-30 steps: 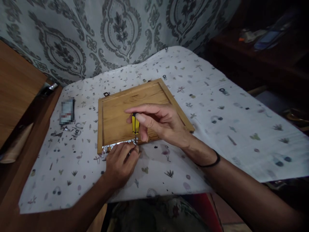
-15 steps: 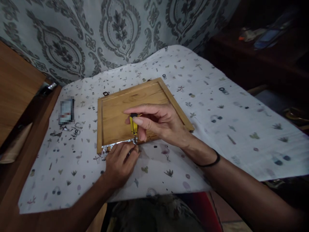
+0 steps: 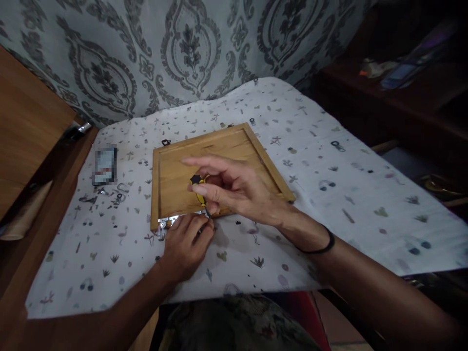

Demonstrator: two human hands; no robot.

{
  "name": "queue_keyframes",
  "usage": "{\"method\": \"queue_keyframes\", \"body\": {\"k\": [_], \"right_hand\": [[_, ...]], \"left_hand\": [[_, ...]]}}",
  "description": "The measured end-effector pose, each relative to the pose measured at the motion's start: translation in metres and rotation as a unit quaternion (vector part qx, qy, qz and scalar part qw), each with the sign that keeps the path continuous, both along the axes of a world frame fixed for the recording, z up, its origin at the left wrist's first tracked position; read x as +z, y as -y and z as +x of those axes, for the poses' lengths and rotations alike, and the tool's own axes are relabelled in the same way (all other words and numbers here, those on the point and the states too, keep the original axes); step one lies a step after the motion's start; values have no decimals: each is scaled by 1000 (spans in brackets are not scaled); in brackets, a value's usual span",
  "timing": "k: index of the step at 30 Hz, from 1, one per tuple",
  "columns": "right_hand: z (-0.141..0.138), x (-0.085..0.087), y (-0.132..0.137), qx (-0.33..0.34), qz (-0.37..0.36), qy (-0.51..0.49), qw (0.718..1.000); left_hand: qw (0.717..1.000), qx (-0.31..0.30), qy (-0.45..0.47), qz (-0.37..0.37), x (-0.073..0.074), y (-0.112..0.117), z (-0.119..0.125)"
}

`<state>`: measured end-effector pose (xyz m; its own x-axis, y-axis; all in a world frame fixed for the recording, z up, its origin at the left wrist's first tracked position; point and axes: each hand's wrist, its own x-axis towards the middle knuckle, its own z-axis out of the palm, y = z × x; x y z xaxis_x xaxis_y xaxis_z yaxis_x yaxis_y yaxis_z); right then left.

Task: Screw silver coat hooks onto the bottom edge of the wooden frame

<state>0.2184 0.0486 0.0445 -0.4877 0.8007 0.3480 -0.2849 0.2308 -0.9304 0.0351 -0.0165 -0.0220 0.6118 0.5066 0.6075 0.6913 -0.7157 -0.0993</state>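
A wooden framed panel [image 3: 219,146] lies flat on a white patterned cloth [image 3: 329,195]. Along its near edge runs a silver metal hinge piece [image 3: 168,222]. My left hand [image 3: 186,246] rests curled over that metal piece and presses it against the panel's edge. My right hand [image 3: 234,187] holds a small screwdriver with a yellow and black handle [image 3: 198,187], tilted, with its tip down near the metal piece by my left fingers. The forefinger of the right hand is stretched out; the other fingers pinch the handle.
A blurred dark phone-like object [image 3: 105,165] and small metal parts [image 3: 117,197] lie on the cloth at left. A wooden board [image 3: 25,126] stands at the far left. A patterned curtain [image 3: 183,48] hangs behind. Dark furniture [image 3: 402,87] is at right.
The screwdriver has tipped from upright to leaning left, and my right forefinger has lifted off the handle's top. The view has shifted slightly. The left hand stays on the metal piece.
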Motion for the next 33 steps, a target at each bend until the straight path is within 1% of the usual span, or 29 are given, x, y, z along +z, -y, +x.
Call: {"method": "queue_keyframes", "body": {"k": [2, 3, 5, 7, 10, 12, 14, 17, 20, 22, 24, 28, 30, 33], "right_hand": [[0, 1, -1, 21, 6, 25, 999], [-2, 1, -1, 18, 4, 28, 999], [-6, 1, -2, -8, 6, 23, 1000], [-11, 1, -3, -40, 24, 14, 999], [-15, 1, -5, -53, 30, 19, 998], [-15, 1, -6, -40, 13, 24, 999], [-12, 2, -8, -12, -1, 25, 1000], [-5, 2, -11, 33, -5, 29, 999], [-3, 0, -12, 53, -7, 34, 998], [-5, -2, -12, 39, -17, 21, 999], [-9, -3, -12, 12, -19, 6, 1000], [-17, -6, -12, -35, 9, -13, 999], [-18, -7, -12, -43, 12, -17, 999], [-18, -10, -12, -45, -4, -14, 999]], "left_hand": [[1000, 1, -2, -2, -1, 0, -1], [1000, 0, -2, -3, -1, 0, -1], [1000, -3, 2, -1, -1, 0, -1], [1000, -5, 5, 3, -1, -1, -1], [1000, -5, 5, 1, -1, -1, -1], [1000, -4, 6, -2, -1, 0, -1], [1000, -1, 9, -2, -1, 0, -1], [1000, 1, 8, -2, 0, 0, -1], [1000, 3, 6, 1, 0, 0, 0], [1000, 3, 6, 2, 0, 0, 0], [1000, 1, 6, -1, 0, 0, 0], [1000, -1, 8, -4, 0, 0, -1], [1000, -1, 7, -1, 1, 0, -1], [1000, 3, 1, 5, 2, 0, -1]]}}
